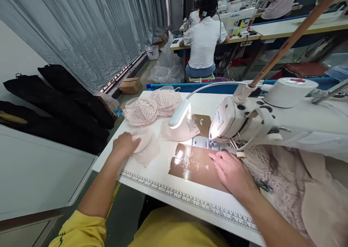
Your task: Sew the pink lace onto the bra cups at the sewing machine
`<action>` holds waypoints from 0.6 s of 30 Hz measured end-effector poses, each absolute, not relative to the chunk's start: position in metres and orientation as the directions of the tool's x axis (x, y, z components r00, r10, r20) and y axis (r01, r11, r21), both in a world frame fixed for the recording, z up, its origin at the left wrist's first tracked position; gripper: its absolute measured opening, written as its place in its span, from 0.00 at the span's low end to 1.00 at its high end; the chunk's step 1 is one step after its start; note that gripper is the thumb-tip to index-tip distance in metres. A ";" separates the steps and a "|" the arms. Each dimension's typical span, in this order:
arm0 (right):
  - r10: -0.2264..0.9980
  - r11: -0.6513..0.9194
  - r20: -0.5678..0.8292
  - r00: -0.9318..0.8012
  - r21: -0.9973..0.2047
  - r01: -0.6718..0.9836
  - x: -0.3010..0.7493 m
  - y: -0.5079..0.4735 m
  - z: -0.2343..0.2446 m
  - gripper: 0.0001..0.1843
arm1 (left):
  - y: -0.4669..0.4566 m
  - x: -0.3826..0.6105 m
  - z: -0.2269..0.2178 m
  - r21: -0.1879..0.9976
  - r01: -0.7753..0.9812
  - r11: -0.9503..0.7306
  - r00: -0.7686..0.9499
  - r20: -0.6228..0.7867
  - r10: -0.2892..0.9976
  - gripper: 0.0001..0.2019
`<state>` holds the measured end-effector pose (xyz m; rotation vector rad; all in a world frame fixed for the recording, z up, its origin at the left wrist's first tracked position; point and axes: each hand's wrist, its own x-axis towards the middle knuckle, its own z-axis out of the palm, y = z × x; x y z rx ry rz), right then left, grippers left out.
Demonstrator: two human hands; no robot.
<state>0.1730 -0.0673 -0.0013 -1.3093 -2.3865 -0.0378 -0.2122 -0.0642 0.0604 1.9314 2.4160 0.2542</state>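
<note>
My left hand (125, 145) is at the table's left side, its fingers closed on a thin sheer beige fabric piece (146, 151). The fabric lies loosely on the white top, and the fingertips are partly hidden. My right hand (231, 169) rests on the shiny brown taped sheet (194, 163), its fingers stretched toward the needle area and nothing visible in them. Just beyond is the white sewing machine (225, 118) with its needle plate (200, 142). A sheer, lace-edged beige piece (178, 130) lies left of the plate, under the lamp.
Stacked beige lace cups (154, 107) sit at the back left. A lamp (179, 114) on a bendy arm hangs over the table. Beige lace and mesh (296, 181) are heaped at right. A printed ruler (187, 200) runs along the front edge. A person (202, 44) sits ahead.
</note>
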 end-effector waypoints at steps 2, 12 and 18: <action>0.808 0.552 0.364 -0.464 -0.189 0.812 0.172 -0.068 -0.001 0.18 | -0.085 -0.222 0.053 0.336 0.931 0.146 -0.173 0.052 0.983 0.14; 0.789 0.608 0.503 -0.353 -0.563 0.560 0.174 -0.077 0.017 0.10 | -0.080 -0.087 0.059 0.902 0.422 -0.093 0.583 -0.191 0.789 0.25; 0.765 0.642 0.318 -0.560 -0.444 0.625 0.174 -0.078 0.016 0.14 | -0.031 -0.038 0.033 0.789 0.531 -0.309 0.583 -0.076 0.809 0.22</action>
